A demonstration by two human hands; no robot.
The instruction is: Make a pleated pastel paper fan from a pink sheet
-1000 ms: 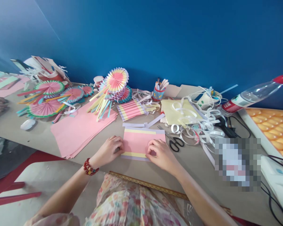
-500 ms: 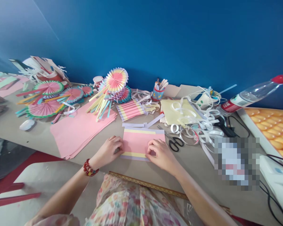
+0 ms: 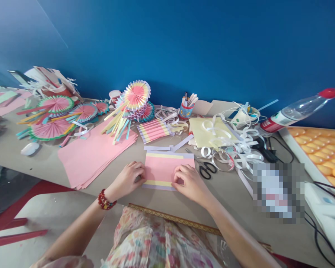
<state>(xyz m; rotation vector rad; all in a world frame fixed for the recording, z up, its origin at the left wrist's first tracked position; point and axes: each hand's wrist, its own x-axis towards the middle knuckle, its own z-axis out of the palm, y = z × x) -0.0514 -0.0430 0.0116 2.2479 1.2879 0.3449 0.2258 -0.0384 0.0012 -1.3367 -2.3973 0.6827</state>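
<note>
Head view: striped paper sheet (image 3: 165, 168) lies flat on the counter (image 3: 229, 191). The left hand (image 3: 127, 179) and right hand (image 3: 192, 183) pinch its near corners. Light, floppy and easily creased, I'd judge, so best held by its edges.

Legible text, numbers or brands: none I can read on my feed.

1. Plastic bottle (image 3: 298, 109), lying on its side at the far right of the table (image 3: 229, 193). Its red-and-white label (image 3: 272, 125) carries print too small and blurred to make out.
2. Pen cup (image 3: 185, 110). It has a coloured printed band, and I cannot tell any letters or figures on it.
</note>
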